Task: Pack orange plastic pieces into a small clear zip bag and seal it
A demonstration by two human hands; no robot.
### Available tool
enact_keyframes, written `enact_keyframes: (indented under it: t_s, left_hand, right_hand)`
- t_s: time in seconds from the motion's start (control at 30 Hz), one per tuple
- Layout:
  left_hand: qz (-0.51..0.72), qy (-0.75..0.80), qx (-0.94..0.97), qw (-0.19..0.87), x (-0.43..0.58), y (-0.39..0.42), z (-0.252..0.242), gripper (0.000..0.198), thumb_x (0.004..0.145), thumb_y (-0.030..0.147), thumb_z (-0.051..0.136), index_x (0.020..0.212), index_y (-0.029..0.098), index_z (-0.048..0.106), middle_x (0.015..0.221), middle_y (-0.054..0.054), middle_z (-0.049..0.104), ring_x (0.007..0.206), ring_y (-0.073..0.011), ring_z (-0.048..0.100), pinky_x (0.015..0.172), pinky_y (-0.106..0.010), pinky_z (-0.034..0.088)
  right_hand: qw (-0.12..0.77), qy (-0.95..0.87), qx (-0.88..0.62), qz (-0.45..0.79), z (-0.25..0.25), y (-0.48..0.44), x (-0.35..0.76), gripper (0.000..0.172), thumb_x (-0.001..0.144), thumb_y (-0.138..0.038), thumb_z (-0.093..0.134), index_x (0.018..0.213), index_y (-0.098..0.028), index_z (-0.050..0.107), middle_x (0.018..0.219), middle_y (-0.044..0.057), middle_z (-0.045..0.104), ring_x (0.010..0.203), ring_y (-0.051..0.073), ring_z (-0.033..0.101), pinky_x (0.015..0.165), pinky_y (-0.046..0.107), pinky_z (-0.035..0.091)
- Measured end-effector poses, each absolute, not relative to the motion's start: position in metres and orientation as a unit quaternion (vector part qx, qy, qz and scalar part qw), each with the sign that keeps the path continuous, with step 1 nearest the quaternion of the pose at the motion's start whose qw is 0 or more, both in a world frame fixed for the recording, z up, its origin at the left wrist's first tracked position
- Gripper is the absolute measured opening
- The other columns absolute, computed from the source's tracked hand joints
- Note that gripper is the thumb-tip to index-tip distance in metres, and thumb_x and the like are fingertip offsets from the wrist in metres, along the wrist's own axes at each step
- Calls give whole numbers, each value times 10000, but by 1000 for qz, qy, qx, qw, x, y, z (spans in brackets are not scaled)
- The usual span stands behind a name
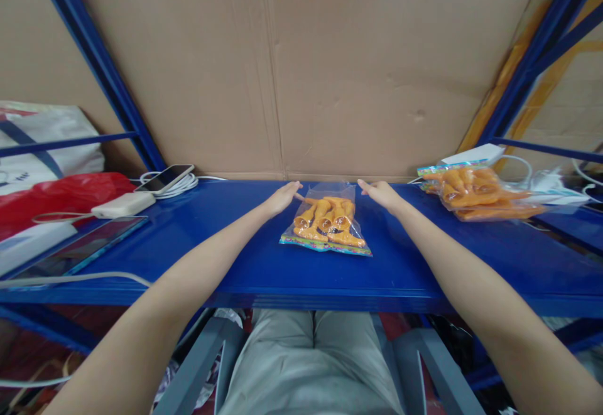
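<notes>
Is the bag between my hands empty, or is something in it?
Not empty: orange pieces show through the clear bag. Whether it's sealed, I cannot tell.

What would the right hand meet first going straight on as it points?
Probably the cardboard behind the blue shelf; the right hand might brush the clear bag first, as depth is unclear.

No words I can read for sure.
The white bag on the left has small dark marks like letters, but they are too blurry. The clear bag in the middle has a bright strip; any writing there is too tiny.
</notes>
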State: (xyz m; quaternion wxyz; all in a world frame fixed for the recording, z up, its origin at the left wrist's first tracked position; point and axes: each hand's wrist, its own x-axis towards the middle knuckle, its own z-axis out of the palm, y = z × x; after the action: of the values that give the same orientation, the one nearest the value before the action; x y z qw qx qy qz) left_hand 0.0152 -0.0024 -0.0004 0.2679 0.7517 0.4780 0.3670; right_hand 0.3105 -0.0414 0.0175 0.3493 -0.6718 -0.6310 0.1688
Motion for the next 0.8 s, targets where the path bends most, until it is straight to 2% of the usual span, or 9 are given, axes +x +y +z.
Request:
enact_keyframes:
  t_s: [0.07, 0.13, 0.23, 0.33, 0.47, 0.6, 0.7, 0.8]
  left_hand:
    - [369, 477, 736, 307, 20, -4, -4, 502, 969, 448, 336, 1234, 130, 622, 1050, -101, 771, 1184, -271, 628, 1101, -413, 396]
    - [376, 472, 719, 345, 25, -6, -6, 481, 981, 439, 347, 1266, 138, 590, 1188, -108, 730, 1205, -265, 625, 1113, -406, 388]
    - [385, 476, 691, 384, 30, -10, -6, 412, 994, 399, 366, 1274, 164, 557, 1302, -100, 676, 1232, -249, 614, 1108, -396, 403]
    - [394, 490, 664, 404, 32, -11, -5, 365, 998, 352, 403, 1280, 159, 533, 1330, -115, 657, 1243, -236, 612, 1108, -376, 405]
    - [409, 519, 623, 419, 33, -11, -4, 390, 983, 309, 488, 1334, 140, 487, 1227, -141, 707, 1220, -223, 632, 1095, -350, 414]
    - [440, 528, 581, 437, 32, -12, -3, 422, 926, 271, 592, 1316, 137, 505, 1089, -134, 752, 1113, -234, 687, 996, -340, 494]
    - [447, 524, 580, 436, 29, -14, 1, 309, 854, 243, 681, 1133, 137, 600, 869, -78, 772, 968, -228, 724, 913, -321, 529]
    - [465, 524, 576, 422, 27, -16, 6, 184, 744, 93, 723, 895, 136, 626, 667, -27, 724, 829, -201, 727, 845, -283, 536]
  right_hand:
    - [360, -623, -659, 220, 14, -43, 302, 531, 909, -611, 539, 648, -162, 649, 825, 137, 735, 816, 217, 659, 713, 283, 490]
    - [370, -612, -655, 245, 10, -44, 291, 465, 900, -535, 598, 632, -158, 637, 777, 109, 721, 738, 171, 628, 655, 249, 476]
    - [408, -576, -656, 266, 6, -47, 274, 291, 854, -255, 677, 591, -165, 592, 639, 32, 648, 619, 113, 562, 597, 212, 450]
    - [491, -505, -616, 353, 8, -52, 264, 274, 813, -52, 629, 587, -174, 535, 547, -15, 569, 528, 90, 525, 565, 204, 455]
    - [549, -423, -532, 485, 14, -58, 261, 272, 859, -2, 531, 653, -178, 515, 542, -20, 569, 482, 89, 536, 555, 222, 492]
    - [558, -407, -481, 540, 18, -64, 259, 284, 903, -5, 482, 677, -172, 525, 558, -16, 589, 498, 89, 569, 559, 213, 491]
    - [554, -414, -453, 563, 19, -66, 257, 283, 899, -6, 484, 673, -165, 546, 568, -10, 605, 509, 90, 582, 571, 210, 493]
    - [534, -416, -464, 571, 19, -67, 255, 291, 878, -13, 486, 638, -161, 554, 546, 9, 611, 494, 101, 578, 548, 212, 483]
